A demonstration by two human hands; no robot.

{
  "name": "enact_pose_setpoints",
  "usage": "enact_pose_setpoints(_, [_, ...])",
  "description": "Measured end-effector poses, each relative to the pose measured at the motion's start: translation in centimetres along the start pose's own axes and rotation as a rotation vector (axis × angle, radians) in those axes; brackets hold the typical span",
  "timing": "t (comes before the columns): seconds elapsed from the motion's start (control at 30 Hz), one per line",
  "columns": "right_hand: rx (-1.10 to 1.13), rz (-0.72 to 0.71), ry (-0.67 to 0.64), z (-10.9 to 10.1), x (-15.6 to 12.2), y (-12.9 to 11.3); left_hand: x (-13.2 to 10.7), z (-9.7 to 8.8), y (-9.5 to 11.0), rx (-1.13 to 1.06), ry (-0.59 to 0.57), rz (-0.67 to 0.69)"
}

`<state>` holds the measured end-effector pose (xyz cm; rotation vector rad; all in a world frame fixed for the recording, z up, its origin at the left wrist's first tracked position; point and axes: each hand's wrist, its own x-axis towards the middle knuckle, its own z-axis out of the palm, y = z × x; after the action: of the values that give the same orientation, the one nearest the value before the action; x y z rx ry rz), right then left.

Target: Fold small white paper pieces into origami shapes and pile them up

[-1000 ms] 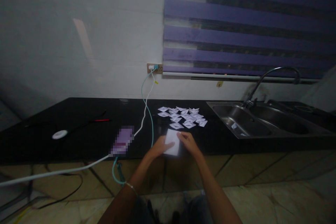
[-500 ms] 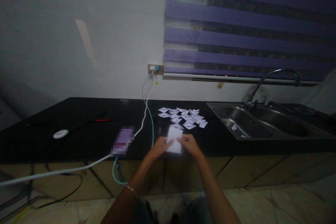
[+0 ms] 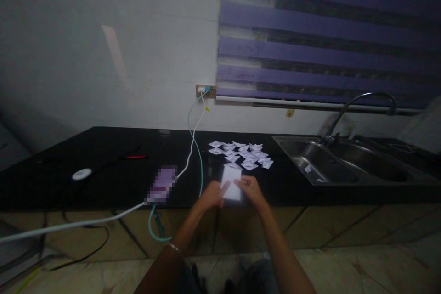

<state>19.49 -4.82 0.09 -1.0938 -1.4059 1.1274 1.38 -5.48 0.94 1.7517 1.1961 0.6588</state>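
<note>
A white sheet of paper [image 3: 232, 181] stands nearly upright at the front edge of the black counter [image 3: 103, 179]. My left hand [image 3: 212, 194] pinches its lower left side, one finger lying across the sheet. On the lower right side my right hand [image 3: 251, 190] grips it with closed fingers. Just behind the sheet, several small folded white paper pieces [image 3: 241, 154] lie in a cluster on the counter.
A steel sink [image 3: 330, 165] with a curved tap [image 3: 358, 105] lies to the right. White and teal cables [image 3: 193, 147] run from a wall socket [image 3: 206, 90] past a blurred-out object [image 3: 161, 185]. A white disc [image 3: 81, 174] and a red pen [image 3: 135, 157] lie at left.
The sheet has turned from lying wide between my hands to standing narrow and taller. Both hands have drawn closer together on its lower part.
</note>
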Motion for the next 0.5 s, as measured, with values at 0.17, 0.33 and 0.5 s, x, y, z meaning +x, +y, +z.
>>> enact_pose_setpoints(0.17, [0.016, -0.012, 0.035, -0.03, 0.27, 0.41, 0.08, 0.27, -0.16, -0.016, 0.026, 0.011])
enact_pose_setpoints(0.33, [0.042, -0.019, 0.041, -0.07, 0.42, 0.67, -0.05, 0.19, -0.28, -0.042, 0.011, 0.037])
enact_pose_setpoints(0.5, [-0.008, -0.051, -0.014, -0.26, 0.41, 0.74, 0.04, -0.21, -0.35, -0.126, 0.065, 0.093])
